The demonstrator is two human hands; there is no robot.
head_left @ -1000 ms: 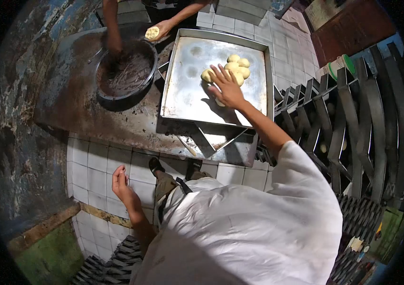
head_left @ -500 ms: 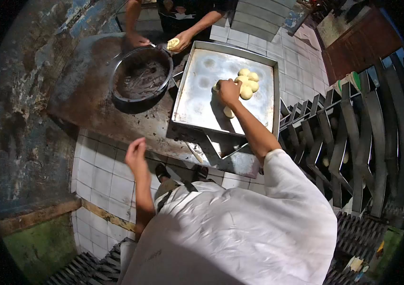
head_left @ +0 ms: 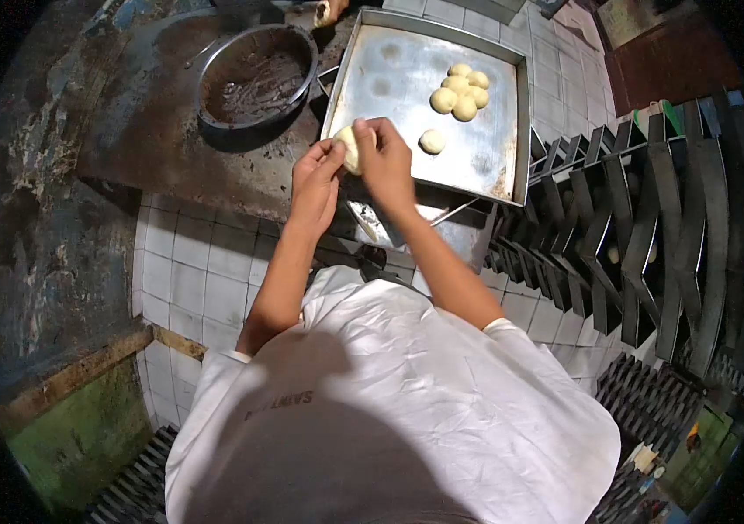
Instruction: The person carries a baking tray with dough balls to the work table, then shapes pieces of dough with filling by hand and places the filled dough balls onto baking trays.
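Between both hands, at the near left corner of the metal tray, I hold a pale yellow piece of dough. My left hand pinches its left side with thumb and fingers. My right hand grips it from the right, and its fingers partly cover it. A single dough ball lies on the tray just right of my right hand. Farther back on the tray sits a cluster of several round dough balls, touching one another.
Left of the tray, a dark bowl with a brown paste stands on the worn table. Another person's hand shows at the top edge. Stacked metal trays rise on the right.
My right hand has come back from the tray with a dough piece. My left hand has risen from beside the table to meet it. The view has tilted downward.
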